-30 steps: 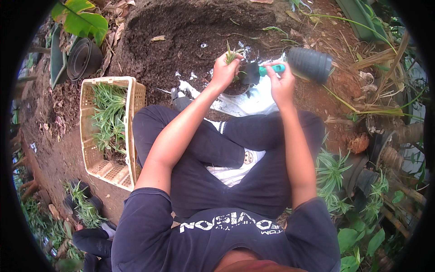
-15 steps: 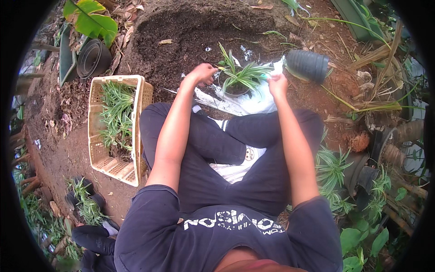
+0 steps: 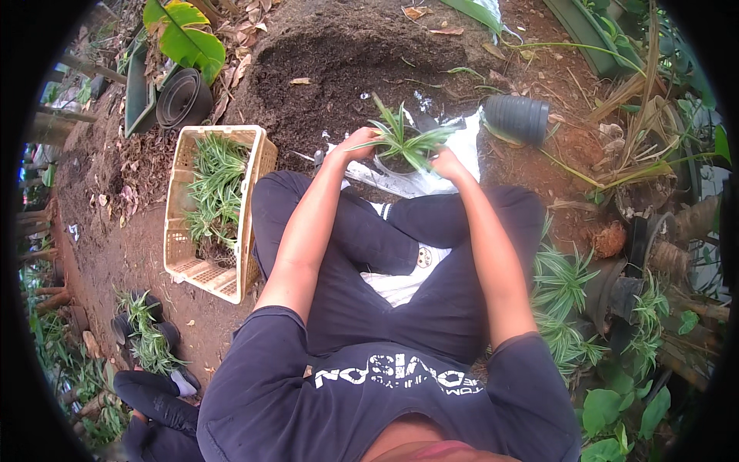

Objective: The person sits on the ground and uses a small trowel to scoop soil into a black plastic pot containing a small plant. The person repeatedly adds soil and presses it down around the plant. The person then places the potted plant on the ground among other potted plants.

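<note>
A spider plant [image 3: 402,143] with striped green and white leaves stands in a small dark pot [image 3: 396,164] in front of my crossed legs. My left hand [image 3: 360,145] is at the plant's left side, its fingers curled in at the leaves near the pot's rim. On the other side, my right hand [image 3: 446,164] is closed at the lower leaves, close to the rim. Leaves partly hide the fingertips of both hands. Under the pot lies a white plastic sheet [image 3: 464,146] with soil on it.
To my left, a yellow plastic crate [image 3: 174,223] holds several spider plants. A stack of black pots [image 3: 517,120] lies at the right, beyond the sheet. Dark loose soil [image 3: 331,65] is heaped ahead. Potted plants [image 3: 146,331] and another person's leg [image 3: 158,400] are at lower left.
My right hand has moved left and nearer to me, from the sheet's edge to the plant's lower leaves. My left hand has shifted slightly closer to the pot. The view has turned slightly.
</note>
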A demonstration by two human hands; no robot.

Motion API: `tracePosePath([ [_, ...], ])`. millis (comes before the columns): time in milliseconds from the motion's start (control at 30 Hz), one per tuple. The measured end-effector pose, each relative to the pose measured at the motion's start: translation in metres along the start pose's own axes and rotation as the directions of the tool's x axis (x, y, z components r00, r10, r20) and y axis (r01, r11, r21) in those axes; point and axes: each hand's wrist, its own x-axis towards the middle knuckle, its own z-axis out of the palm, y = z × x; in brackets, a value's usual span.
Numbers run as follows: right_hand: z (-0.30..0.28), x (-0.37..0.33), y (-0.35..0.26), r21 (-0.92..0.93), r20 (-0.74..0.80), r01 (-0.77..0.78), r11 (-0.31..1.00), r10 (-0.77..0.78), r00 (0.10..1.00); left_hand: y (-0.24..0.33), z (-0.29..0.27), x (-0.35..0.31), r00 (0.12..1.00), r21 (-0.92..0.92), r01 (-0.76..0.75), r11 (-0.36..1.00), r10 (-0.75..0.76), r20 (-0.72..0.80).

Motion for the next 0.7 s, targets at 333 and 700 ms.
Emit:
tracePosePath([
  [333,-0.011,-0.006,-0.020,0.440,0.182,-0.360,0.823,0.312,0.933,0.016,0.064,-0.032,0.859,-0.514,0.328,0.792,-0.477,-0.186],
  [700,-0.004,-0.002,-0.018,0.430,0.056,-0.188,0.883,0.182,0.982,0.006,0.070,-0.005,0.869,-0.697,-0.076,0.713,-0.295,-0.397],
])
